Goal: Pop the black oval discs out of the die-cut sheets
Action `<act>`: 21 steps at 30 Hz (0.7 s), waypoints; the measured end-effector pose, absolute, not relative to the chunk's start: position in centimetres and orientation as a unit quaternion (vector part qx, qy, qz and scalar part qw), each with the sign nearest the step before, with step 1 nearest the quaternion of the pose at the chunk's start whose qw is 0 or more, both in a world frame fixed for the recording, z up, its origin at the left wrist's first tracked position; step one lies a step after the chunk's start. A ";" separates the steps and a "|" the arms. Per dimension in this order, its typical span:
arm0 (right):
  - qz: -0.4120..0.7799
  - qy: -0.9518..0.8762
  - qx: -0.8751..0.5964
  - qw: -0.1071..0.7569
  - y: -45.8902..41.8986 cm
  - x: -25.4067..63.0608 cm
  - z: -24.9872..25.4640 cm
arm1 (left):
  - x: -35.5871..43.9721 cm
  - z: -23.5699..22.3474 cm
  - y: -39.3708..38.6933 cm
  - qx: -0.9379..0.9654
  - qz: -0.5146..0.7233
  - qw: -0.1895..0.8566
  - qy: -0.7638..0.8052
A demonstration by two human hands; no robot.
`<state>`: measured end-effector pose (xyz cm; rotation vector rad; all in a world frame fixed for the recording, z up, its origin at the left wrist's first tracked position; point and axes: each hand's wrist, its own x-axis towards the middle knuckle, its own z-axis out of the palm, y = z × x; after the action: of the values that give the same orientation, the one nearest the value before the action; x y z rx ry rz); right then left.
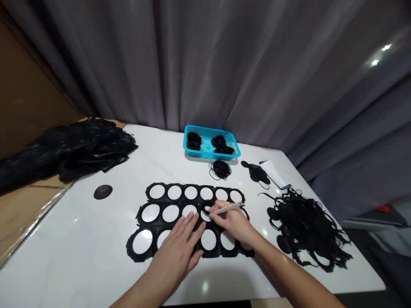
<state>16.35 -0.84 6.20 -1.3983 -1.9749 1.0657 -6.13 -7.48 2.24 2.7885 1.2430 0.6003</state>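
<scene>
A black sheet with several round holes cut out lies flat on the white table. My left hand rests flat on the sheet, fingers stretched out and together. My right hand is closed on a thin pale pen-like tool, whose tip touches the sheet near a hole in the middle row.
A turquoise basket with black pieces stands at the back. A bundle of black loops, a black mask-like piece and a white tube lie behind the sheet. Black scraps pile at right; black fabric and a dark disc at left.
</scene>
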 end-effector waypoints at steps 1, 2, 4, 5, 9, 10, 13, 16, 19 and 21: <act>0.401 -0.721 -0.510 0.243 -1.5 16.2 6.1 | -5.8 2.2 -7.4 0.899 0.186 0.016 0.397; 0.408 -0.717 -0.509 0.245 -1.9 16.2 5.9 | -5.5 2.2 -7.3 0.900 0.181 0.018 0.397; 0.418 -0.707 -0.511 0.254 -2.2 16.3 5.7 | -5.4 2.2 -7.2 0.899 0.177 0.026 0.401; 0.420 -0.703 -0.513 0.257 -2.2 16.4 5.5 | -5.4 2.2 -7.2 0.898 0.176 0.028 0.401; 0.403 -0.720 -0.504 0.257 -2.1 16.6 5.1 | -5.5 2.1 -7.3 0.898 0.183 0.024 0.399; 0.394 -0.726 -0.501 0.256 -2.1 16.6 5.1 | -5.5 2.0 -7.4 0.897 0.187 0.025 0.400; 0.374 -0.739 -0.499 0.255 -2.2 16.4 5.0 | -5.4 1.7 -7.4 0.893 0.194 0.033 0.405; 0.345 -0.761 -0.485 0.256 -2.8 16.2 5.0 | -5.3 1.6 -7.4 0.892 0.192 0.032 0.408; 0.270 -0.830 -0.426 0.236 -3.6 16.1 4.8 | -5.4 1.7 -7.4 0.895 0.187 0.023 0.405; 0.201 -0.878 -0.379 0.214 -3.3 16.3 4.6 | -5.4 1.8 -7.4 0.897 0.185 0.018 0.401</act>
<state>16.28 -3.28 4.60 -1.0503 -2.4353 0.5575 -5.39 -7.42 1.80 2.7861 1.2460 0.5761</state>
